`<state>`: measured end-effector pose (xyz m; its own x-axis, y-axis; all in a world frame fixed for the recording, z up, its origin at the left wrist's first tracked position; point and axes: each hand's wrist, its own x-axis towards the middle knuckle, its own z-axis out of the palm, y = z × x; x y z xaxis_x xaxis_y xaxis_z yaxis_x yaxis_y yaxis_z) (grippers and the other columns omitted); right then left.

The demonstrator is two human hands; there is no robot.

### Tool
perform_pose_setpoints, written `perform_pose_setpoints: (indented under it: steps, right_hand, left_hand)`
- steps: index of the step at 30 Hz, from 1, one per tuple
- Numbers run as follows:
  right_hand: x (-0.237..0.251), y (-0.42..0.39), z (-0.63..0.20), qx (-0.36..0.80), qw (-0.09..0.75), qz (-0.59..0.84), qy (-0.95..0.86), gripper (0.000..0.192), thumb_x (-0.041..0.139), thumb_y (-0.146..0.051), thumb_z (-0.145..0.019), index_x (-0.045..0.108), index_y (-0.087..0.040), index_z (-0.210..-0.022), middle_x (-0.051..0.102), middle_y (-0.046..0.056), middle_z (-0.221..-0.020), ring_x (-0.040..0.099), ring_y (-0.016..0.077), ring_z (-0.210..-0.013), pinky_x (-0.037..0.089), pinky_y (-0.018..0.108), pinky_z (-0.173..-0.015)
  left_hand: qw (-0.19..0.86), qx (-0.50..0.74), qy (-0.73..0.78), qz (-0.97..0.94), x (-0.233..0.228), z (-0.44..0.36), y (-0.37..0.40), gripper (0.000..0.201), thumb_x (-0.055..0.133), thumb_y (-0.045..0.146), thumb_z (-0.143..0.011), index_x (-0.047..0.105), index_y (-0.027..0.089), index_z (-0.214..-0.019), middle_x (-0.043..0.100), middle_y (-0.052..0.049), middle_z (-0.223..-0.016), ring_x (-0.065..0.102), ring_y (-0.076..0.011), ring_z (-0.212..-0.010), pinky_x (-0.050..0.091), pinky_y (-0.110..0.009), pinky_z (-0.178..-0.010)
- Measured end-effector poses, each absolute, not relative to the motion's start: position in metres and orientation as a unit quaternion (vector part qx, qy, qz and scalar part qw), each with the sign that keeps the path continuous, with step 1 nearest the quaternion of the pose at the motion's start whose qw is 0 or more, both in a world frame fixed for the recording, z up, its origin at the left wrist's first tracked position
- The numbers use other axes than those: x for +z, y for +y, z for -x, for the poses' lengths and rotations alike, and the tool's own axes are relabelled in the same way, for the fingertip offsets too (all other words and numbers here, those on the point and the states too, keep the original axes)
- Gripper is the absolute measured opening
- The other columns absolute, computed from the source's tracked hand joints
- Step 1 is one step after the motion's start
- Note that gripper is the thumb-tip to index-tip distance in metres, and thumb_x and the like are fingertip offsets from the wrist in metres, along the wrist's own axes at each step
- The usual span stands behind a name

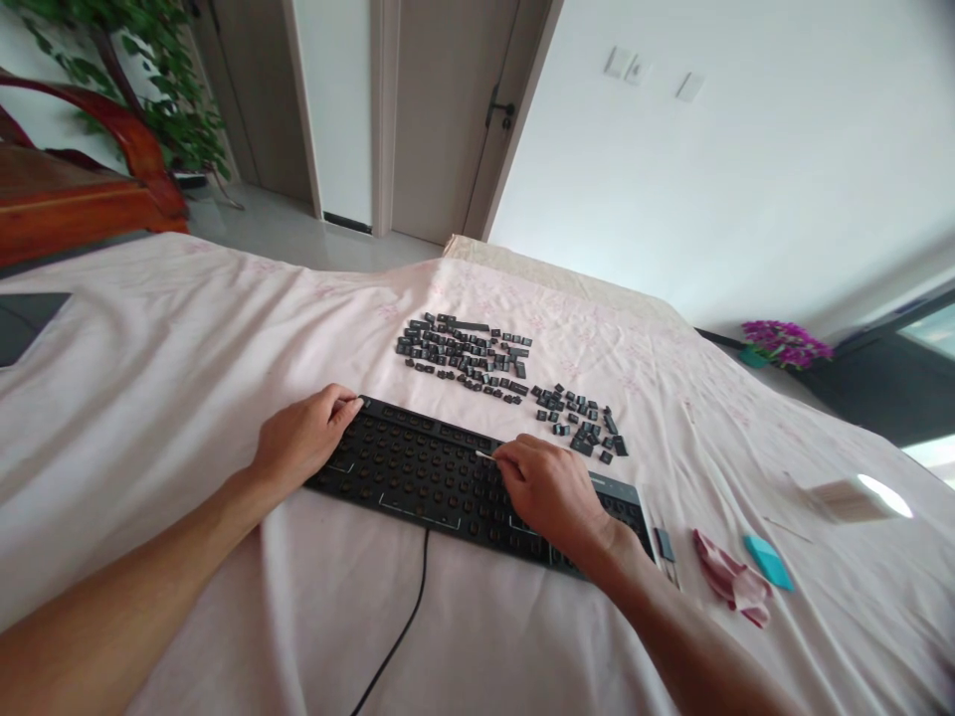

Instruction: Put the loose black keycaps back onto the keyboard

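A black keyboard [418,475], stripped of its keycaps, lies across the pink bedsheet with its rows of bare key sockets facing up. My left hand [304,433] pinches its upper left corner. In my right hand [556,487], over the keyboard's right half, a thin cotton swab [483,455] is held between thumb and fingers. The white tip points left, at the upper rows. My right hand and forearm hide part of the number pad side. Beyond the keyboard, loose black keycaps [463,350] are spread in a large group, with a smaller group of keycaps [573,418] to the right.
A black cable [412,617] runs from the keyboard toward me. To the right lie a small tool with wire prongs [664,544], a pink cloth [731,579], a teal item [768,560], a thin stick [789,529] and a clear round-ended container [851,499].
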<state>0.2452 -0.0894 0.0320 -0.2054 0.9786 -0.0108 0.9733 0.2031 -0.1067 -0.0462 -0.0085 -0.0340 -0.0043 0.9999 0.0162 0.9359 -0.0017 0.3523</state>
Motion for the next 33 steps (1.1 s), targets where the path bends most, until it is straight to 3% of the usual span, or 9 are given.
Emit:
perform_pose_setpoints:
  steps: [6,12,18,24,33]
  right_hand:
    - [0.035,-0.104,-0.244,0.055,-0.014,0.601,-0.797,0.023,0.046,-0.016,-0.085,0.065,-0.021,-0.073,0.067,0.001,-0.078,0.062,0.0144,-0.075,0.031,0.026,-0.061]
    - [0.049,-0.127,-0.246,0.092,-0.059,0.585,-0.804,0.02,0.05,-0.012,-0.078,0.064,-0.021,-0.068,0.068,0.0,-0.074,0.061,0.0137,-0.067,0.028,0.026,-0.058]
    - [0.046,-0.091,-0.23,0.059,0.013,0.618,-0.784,0.025,0.044,-0.018,-0.087,0.069,-0.023,-0.086,0.071,0.002,-0.088,0.064,0.0159,-0.083,0.034,0.024,-0.066]
    - [0.034,-0.079,-0.222,0.035,-0.02,0.609,-0.792,0.022,0.046,-0.016,-0.084,0.066,-0.021,-0.076,0.07,0.003,-0.081,0.064,0.017,-0.077,0.031,0.026,-0.061]
    - [0.054,-0.105,-0.229,0.066,-0.077,0.585,-0.805,0.022,0.048,-0.014,-0.078,0.066,-0.021,-0.069,0.07,0.003,-0.069,0.063,0.0174,-0.067,0.029,0.027,-0.057]
  left_hand:
    - [0.109,0.188,0.651,-0.728,-0.037,0.045,-0.01,0.036,0.034,0.04,-0.093,0.06,0.029,-0.116,0.064,0.001,-0.121,0.061,-0.0195,-0.104,0.043,-0.026,-0.082]
    - [0.102,0.192,0.646,-0.732,-0.041,0.047,-0.009,0.037,0.032,0.04,-0.093,0.059,0.029,-0.116,0.064,0.0,-0.119,0.061,-0.0199,-0.103,0.043,-0.027,-0.085]
    - [0.098,0.186,0.65,-0.731,-0.041,0.047,-0.009,0.037,0.031,0.041,-0.094,0.059,0.03,-0.115,0.064,0.0,-0.119,0.061,-0.0201,-0.103,0.043,-0.028,-0.084]
    - [0.106,0.182,0.655,-0.726,-0.038,0.045,-0.01,0.036,0.032,0.042,-0.094,0.06,0.03,-0.114,0.065,0.0,-0.118,0.061,-0.0196,-0.102,0.043,-0.027,-0.084]
    - [0.107,0.19,0.655,-0.724,-0.038,0.045,-0.01,0.036,0.033,0.042,-0.094,0.061,0.03,-0.114,0.065,0.0,-0.116,0.062,-0.0188,-0.101,0.043,-0.026,-0.082]
